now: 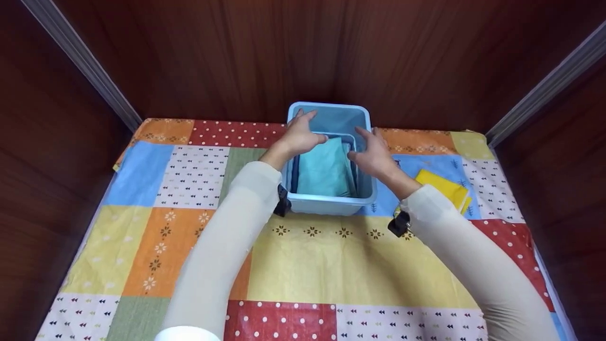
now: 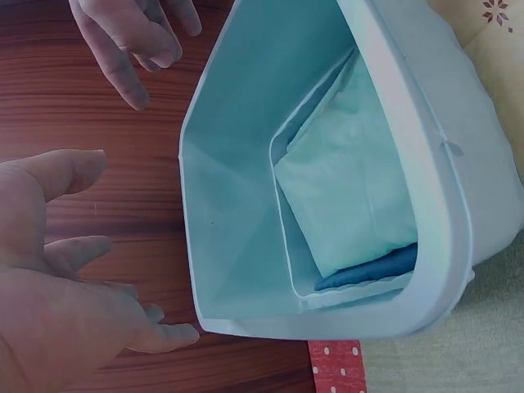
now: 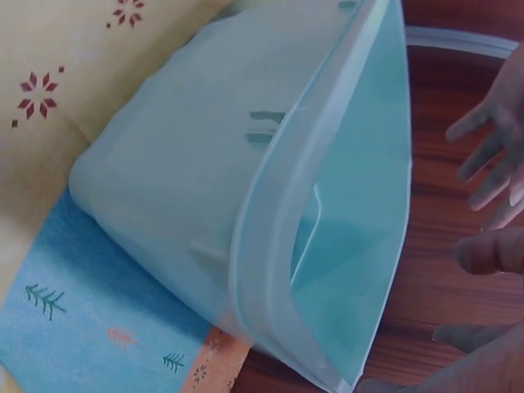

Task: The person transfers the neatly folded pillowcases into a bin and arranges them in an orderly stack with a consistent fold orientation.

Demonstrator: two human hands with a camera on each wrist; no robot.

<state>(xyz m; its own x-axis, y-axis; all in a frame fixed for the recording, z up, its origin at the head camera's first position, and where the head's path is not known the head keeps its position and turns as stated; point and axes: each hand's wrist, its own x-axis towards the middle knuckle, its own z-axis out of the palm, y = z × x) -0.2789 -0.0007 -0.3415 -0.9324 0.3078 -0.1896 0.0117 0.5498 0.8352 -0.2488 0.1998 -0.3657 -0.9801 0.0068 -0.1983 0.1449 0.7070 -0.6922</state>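
Observation:
A light blue plastic bin (image 1: pixel 331 199) stands against the back panel, with a smaller blue container (image 2: pixel 286 237) nested inside it. In the smaller one lies a folded turquoise cloth (image 1: pixel 322 168), beside a dark blue cloth (image 2: pixel 372 268). Over the bin's left side my left hand (image 1: pixel 302 135) hovers with its fingers spread. My right hand (image 1: pixel 373 150) is above the right side, fingers spread too. Neither hand holds anything. In the left wrist view both hands appear apart from the bin's rim.
A folded yellow cloth (image 1: pixel 442 187) lies right of the bin, near my right forearm. Patchwork fabric (image 1: pixel 303 265) covers the table. Brown wood panels (image 1: pixel 307 57) rise at the back and both sides.

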